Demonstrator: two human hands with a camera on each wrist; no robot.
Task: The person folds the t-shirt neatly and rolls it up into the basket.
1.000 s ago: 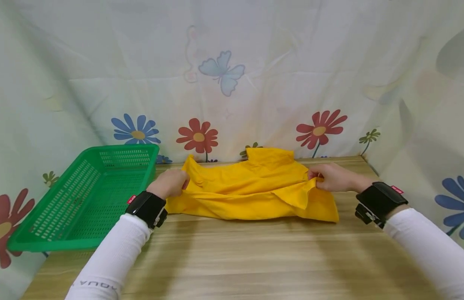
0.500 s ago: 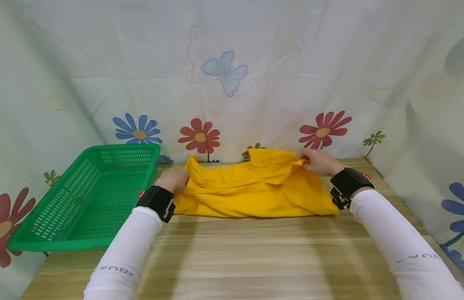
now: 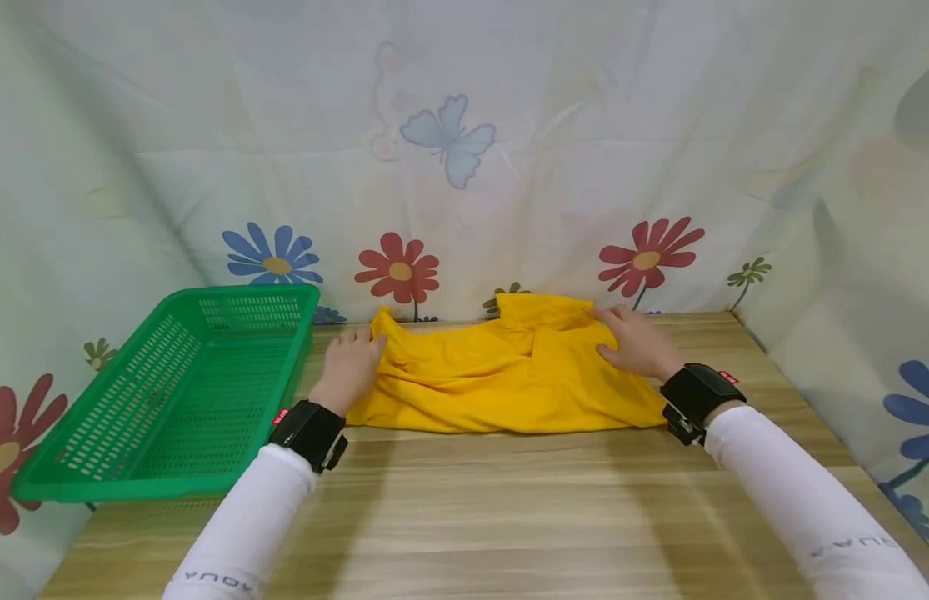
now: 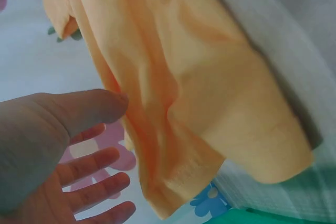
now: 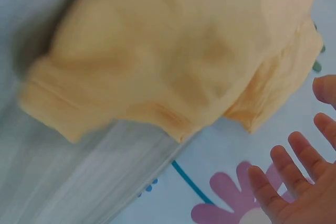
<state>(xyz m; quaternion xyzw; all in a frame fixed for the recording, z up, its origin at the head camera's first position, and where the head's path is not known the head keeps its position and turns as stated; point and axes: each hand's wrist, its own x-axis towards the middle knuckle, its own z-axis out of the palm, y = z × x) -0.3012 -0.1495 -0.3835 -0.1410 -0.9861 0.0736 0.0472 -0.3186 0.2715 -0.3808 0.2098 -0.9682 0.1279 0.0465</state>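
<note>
A yellow shirt [image 3: 501, 375] lies folded and wrinkled on the wooden table, with a flap sticking up at its back edge. My left hand [image 3: 352, 367] is at the shirt's left end. In the left wrist view the fingers of this left hand [image 4: 97, 177] are spread, and its thumb overlaps the cloth's edge; whether it touches I cannot tell. My right hand [image 3: 636, 342] is by the shirt's right back corner. Seen from the right wrist, the right hand's fingers [image 5: 299, 166] are spread apart, with a gap to the yellow cloth [image 5: 157, 51].
A green plastic basket [image 3: 299, 367] with slotted sides stands left of the shirt. The wooden table [image 3: 494, 517] stretches in front of the shirt. Behind and at both sides hangs a pale curtain [image 3: 284, 117] printed with flowers and a butterfly.
My right hand carried the shirt's front right edge backward and laid it down, then let go. The left hand, gripping the cloth earlier, has released it and spread its fingers.
</note>
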